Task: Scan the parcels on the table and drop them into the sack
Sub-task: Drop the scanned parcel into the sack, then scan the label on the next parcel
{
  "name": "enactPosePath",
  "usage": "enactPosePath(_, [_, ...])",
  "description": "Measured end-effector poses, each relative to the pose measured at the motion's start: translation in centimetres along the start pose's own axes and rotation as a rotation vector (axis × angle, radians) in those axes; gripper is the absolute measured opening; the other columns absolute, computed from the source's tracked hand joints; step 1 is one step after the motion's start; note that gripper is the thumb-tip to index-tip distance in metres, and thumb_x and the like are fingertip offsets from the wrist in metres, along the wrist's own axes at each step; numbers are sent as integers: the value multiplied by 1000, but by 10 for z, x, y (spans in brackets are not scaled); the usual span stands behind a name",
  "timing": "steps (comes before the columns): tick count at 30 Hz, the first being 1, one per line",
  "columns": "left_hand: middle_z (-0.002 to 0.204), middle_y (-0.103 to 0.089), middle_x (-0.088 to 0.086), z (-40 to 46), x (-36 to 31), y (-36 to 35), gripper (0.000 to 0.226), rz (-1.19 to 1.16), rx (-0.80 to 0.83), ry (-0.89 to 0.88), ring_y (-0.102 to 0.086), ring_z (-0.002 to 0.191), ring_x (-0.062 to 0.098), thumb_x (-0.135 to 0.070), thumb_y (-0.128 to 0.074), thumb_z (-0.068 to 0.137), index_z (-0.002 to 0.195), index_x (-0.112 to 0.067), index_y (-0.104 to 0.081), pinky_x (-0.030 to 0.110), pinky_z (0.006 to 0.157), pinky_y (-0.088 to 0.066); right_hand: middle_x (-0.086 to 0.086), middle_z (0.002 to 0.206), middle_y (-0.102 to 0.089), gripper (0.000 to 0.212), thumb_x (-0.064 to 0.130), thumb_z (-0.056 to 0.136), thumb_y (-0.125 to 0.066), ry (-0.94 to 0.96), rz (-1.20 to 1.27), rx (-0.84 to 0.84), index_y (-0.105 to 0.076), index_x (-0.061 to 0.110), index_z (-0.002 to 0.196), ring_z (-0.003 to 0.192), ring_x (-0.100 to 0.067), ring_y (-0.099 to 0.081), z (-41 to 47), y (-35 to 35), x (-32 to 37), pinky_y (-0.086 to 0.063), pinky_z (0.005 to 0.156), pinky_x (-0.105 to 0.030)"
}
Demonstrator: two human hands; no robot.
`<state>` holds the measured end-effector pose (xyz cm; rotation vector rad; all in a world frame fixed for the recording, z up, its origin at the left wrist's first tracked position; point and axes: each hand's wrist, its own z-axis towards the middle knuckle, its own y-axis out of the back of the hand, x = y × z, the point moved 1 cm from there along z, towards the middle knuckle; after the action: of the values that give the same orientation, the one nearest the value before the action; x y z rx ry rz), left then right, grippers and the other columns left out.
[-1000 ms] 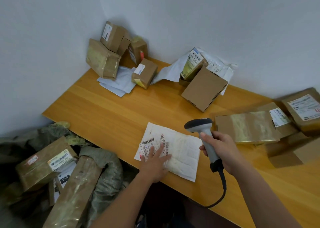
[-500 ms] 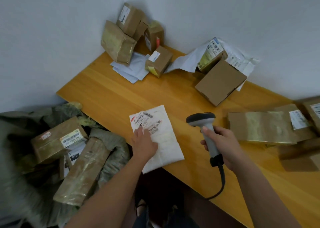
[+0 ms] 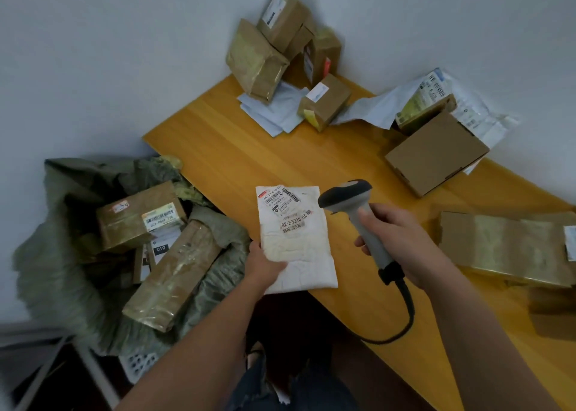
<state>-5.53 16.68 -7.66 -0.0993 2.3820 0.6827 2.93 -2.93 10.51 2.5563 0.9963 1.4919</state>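
Observation:
My left hand (image 3: 265, 262) grips the near left edge of a flat white mailer parcel (image 3: 296, 239), label side up, lifted over the table's front edge. My right hand (image 3: 402, 242) holds a grey barcode scanner (image 3: 352, 205) by its handle, head just right of the mailer's label. The green sack (image 3: 62, 254) gapes open on the floor at the left and holds several brown taped parcels (image 3: 140, 214). On the wooden table (image 3: 249, 161) lie more parcels: a stack in the far corner (image 3: 280, 46), a small box (image 3: 325, 103), a plain box (image 3: 436, 153).
White mailers (image 3: 274, 111) lie under the corner stack and by the wall at right (image 3: 467, 111). A long taped box (image 3: 505, 245) sits at the right. The scanner's cable (image 3: 402, 323) hangs off the table front. A grey frame (image 3: 37, 357) stands at bottom left.
My left hand has gone from pressing flat on the mailer to gripping its edge, turned it lengthwise and drawn it left toward the table front. The scanner hand has stayed roughly in place.

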Motion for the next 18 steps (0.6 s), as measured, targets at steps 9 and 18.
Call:
enactPosePath(9, [134,-51,11,5,0,22,64,19,51,-47,-50,120,27,-3,-72,83,137,-8,-38,31,90,-44,-6,80,-67,29,37,102,-44,168,-158,5,-64,18,110,68,-12,-62,-19,9,59,-46,61,-22])
enactPosePath(18, [130,-54,10,12,0,36,59,21,73,-36,-50,107,20,0,-71,84,134,-8,-43,31,85,-45,-8,74,-66,33,37,102,-43,249,-156,-40,-68,16,98,66,-18,-61,-35,24,84,-46,64,-29])
